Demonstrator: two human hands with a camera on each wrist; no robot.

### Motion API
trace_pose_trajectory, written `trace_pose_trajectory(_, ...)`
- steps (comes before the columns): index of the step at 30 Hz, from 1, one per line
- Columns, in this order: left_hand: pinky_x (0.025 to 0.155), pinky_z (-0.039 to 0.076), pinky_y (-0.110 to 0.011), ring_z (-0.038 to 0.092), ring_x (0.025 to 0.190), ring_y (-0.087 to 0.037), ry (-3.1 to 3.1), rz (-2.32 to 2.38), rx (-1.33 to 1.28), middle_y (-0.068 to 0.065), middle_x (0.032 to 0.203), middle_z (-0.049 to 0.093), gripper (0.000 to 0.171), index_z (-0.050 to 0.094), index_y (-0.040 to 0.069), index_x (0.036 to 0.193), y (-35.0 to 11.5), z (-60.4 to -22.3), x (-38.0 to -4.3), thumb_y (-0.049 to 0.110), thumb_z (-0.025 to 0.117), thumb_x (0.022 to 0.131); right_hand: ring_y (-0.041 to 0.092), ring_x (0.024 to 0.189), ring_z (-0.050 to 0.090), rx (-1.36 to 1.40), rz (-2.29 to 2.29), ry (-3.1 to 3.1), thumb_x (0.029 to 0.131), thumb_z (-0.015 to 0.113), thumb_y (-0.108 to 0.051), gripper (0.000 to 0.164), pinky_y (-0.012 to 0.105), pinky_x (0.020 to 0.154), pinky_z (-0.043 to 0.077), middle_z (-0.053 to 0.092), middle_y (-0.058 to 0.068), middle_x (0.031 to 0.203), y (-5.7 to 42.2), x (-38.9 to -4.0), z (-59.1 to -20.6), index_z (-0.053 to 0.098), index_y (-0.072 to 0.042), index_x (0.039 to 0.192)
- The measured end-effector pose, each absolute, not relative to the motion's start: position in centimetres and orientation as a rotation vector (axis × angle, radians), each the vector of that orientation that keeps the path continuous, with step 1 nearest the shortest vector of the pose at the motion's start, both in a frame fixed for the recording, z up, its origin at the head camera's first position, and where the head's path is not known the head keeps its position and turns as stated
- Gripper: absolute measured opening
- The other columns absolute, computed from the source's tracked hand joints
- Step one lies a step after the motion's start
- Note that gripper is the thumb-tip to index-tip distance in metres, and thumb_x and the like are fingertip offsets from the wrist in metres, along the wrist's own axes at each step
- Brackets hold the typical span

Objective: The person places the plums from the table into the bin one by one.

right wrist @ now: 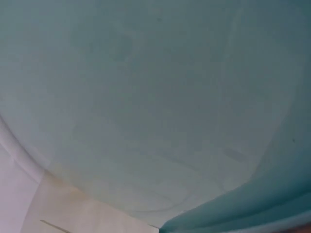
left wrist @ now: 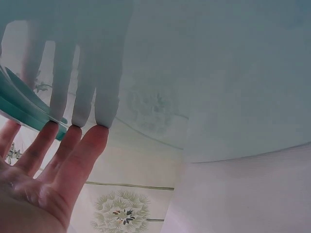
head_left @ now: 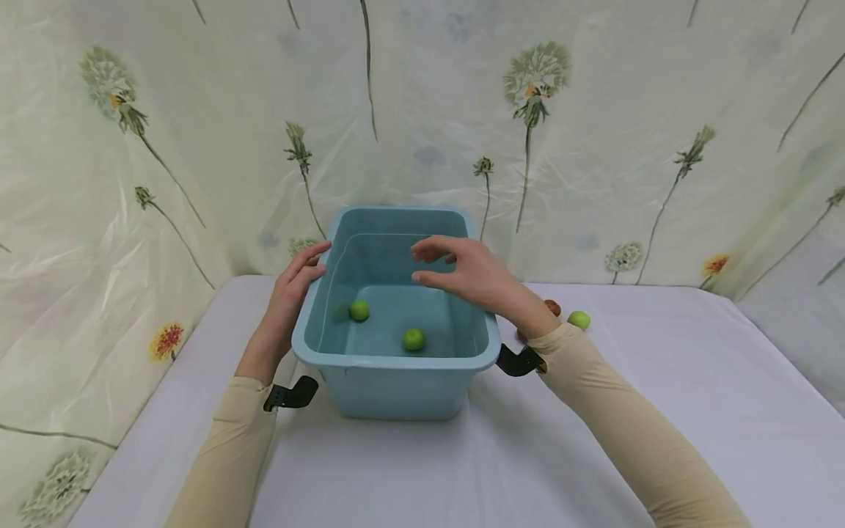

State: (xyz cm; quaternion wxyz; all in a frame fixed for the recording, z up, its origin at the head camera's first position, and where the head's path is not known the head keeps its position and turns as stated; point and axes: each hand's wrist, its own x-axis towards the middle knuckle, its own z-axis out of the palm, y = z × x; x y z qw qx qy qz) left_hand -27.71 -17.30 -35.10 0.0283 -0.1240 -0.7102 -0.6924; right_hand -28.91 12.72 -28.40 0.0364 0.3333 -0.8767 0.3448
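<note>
The blue tub (head_left: 396, 392) looks light, stiff and slick, best held by its rim (head_left: 396, 361). Two green fruits (head_left: 414, 339) on its floor look firm and apt to roll, best pinched round their sides; its walls (head_left: 386, 257) hem them in, leaving room upward. The left hand (head_left: 290, 295), fingers straight, touches its left side; the empty right hand (head_left: 475, 275), thumb and fingers parted, hangs above its opening.

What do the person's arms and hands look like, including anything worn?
The left sleeve and right sleeve are long, plain beige, reaching the wrists. A black, curved attachment juts inward at the left wrist, another at the right. The left hand and right hand wear no gloves. No cables show.
</note>
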Motion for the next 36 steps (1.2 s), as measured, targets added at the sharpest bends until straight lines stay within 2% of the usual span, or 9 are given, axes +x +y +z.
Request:
trace_pose_trajectory(9,0.097,0.041,-0.049,0.044,0.127,-0.033,-2.206,-2.122,-0.366,-0.006,0.147,0.04,0.048,0.043,0.026,0.148,-17.4,-35.2,-27.6,0.035,0.046,0.102,0.011,0.114,0.056,0.964,1.106,-2.594,0.091,0.07,-0.039,0.046,0.04,0.098,0.041,0.062,-0.005,0.127,14.3,-27.9,-28.2,0.061,-0.018,0.131)
trace_pose_trajectory(14,0.099,0.039,-0.051,0.045,0.127,-0.032,-2.201,-2.128,-0.36,-0.005,0.147,0.04,0.049,0.043,0.025,0.149,-17.4,-35.2,-27.5,0.034,0.046,0.101,0.015,0.115,0.056,0.916,1.12,-2.538,0.091,0.072,-0.036,0.046,0.042,0.097,0.042,0.063,-0.002,0.126,15.3,-27.4,-28.2,0.062,-0.014,0.13)
trace_pose_trajectory(18,0.097,0.04,-0.048,0.045,0.127,-0.032,-2.199,-2.126,-0.362,-0.005,0.146,0.041,0.048,0.043,0.025,0.148,-17.4,-35.3,-27.6,0.034,0.046,0.102,0.019,0.116,0.056,0.854,1.112,-2.524,0.091,0.072,-0.033,0.045,0.043,0.097,0.042,0.063,-0.001,0.126,16.3,-26.9,-28.4,0.062,-0.013,0.13)
trace_pose_trajectory(24,0.095,0.043,-0.044,0.047,0.125,-0.031,-2.2,-2.127,-0.366,-0.005,0.145,0.042,0.048,0.043,0.024,0.148,-17.3,-35.3,-27.7,0.034,0.046,0.102,0.019,0.115,0.056,0.741,1.112,-2.522,0.091,0.073,-0.032,0.047,0.046,0.096,0.043,0.063,0.0,0.127,18.2,-26.2,-28.9,0.061,-0.014,0.132)
trace_pose_trajectory(31,0.097,0.04,-0.047,0.045,0.126,-0.03,-2.206,-2.139,-0.363,-0.005,0.146,0.04,0.048,0.042,0.024,0.149,-17.3,-35.2,-27.6,0.034,0.045,0.102,0.015,0.112,0.056,0.648,1.127,-2.516,0.09,0.072,-0.034,0.044,0.045,0.096,0.043,0.064,-0.003,0.123,20.5,-25.9,-29.9,0.063,-0.018,0.13)
trace_pose_trajectory(36,0.096,0.042,-0.045,0.045,0.126,-0.03,-2.208,-2.14,-0.377,-0.005,0.147,0.039,0.048,0.041,0.025,0.149,-17.4,-35.1,-27.6,0.035,0.045,0.102,0.019,0.112,0.057,0.623,1.084,-2.518,0.091,0.071,-0.031,0.041,0.047,0.095,0.043,0.065,0.0,0.121,22.0,-25.7,-30.8,0.063,-0.015,0.128)
